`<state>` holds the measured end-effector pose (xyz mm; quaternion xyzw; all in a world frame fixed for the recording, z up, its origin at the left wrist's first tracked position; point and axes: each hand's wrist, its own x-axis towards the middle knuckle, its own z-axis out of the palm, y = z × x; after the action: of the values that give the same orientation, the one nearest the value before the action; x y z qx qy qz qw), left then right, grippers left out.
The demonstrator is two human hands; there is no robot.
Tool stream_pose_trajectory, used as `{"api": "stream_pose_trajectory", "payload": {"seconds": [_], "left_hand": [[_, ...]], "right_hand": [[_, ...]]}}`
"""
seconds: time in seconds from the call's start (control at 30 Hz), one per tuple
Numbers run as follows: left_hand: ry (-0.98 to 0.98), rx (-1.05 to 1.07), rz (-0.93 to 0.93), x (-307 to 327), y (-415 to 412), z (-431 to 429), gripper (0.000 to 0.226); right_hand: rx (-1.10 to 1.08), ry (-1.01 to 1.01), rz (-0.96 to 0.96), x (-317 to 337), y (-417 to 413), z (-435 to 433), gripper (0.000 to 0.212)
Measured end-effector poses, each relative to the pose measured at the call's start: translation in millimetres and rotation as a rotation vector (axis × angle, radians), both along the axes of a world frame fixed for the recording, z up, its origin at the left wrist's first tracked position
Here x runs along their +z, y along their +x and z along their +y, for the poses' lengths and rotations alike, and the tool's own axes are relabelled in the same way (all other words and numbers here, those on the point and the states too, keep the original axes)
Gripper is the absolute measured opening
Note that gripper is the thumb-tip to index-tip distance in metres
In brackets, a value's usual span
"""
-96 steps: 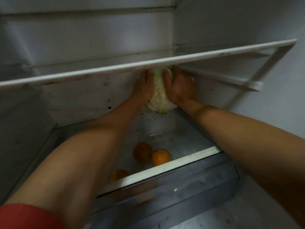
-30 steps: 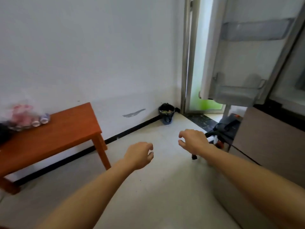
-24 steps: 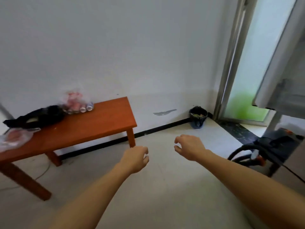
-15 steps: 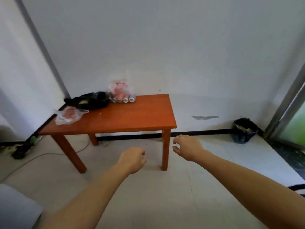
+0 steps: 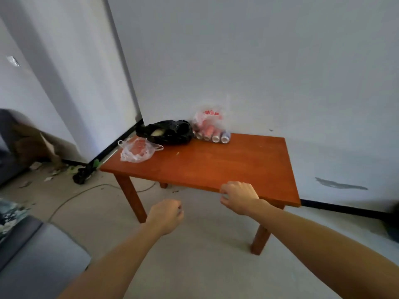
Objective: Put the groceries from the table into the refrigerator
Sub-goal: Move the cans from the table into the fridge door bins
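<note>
An orange-brown wooden table (image 5: 216, 167) stands against the white wall. At its back lie a black plastic bag (image 5: 168, 131) with something pale inside and a clear bag of several drink cans (image 5: 210, 128). A small clear bag with something red (image 5: 137, 149) sits at the table's left end. My left hand (image 5: 165, 216) hangs in front of the table over the floor, fingers loosely curled, holding nothing. My right hand (image 5: 238, 197) hovers at the table's near edge, fingers loosely curled and empty. The refrigerator is out of view.
A grey sofa corner (image 5: 32, 255) fills the lower left. Cardboard (image 5: 32, 143) and litter lie on the floor by the left wall, with a cable (image 5: 86, 190) running under the table. Bare grey floor lies between me and the table.
I let go of the cabbage in the refrigerator and turned left. The table has come nearer and toward the centre. Both hands stay empty.
</note>
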<state>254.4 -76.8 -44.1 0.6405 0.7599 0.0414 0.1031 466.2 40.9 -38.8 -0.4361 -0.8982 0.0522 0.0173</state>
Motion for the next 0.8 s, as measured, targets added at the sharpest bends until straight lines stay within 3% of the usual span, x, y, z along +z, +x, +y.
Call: {"api": "stream_pose_trajectory", "payload": {"seconds": [0.2,0.4,0.8], "left_hand": [[0.011,-0.014,-0.027,-16.1,-79.7,77.9,0.019],[0.047,-0.108,-0.036,-7.5,-157.4,178.1,0.020],[0.032,-0.302,-0.037,-21.5,-197.8,368.4,0.024]], "right_hand": [[0.033,0.030,0.003,-13.8,-85.3,73.0,0.029],[-0.070,0.029,0.006,-5.6,-150.4,163.5,0.028],[-0.244,0.058,-0.014,-18.7,-174.7,328.4,0.029]]}}
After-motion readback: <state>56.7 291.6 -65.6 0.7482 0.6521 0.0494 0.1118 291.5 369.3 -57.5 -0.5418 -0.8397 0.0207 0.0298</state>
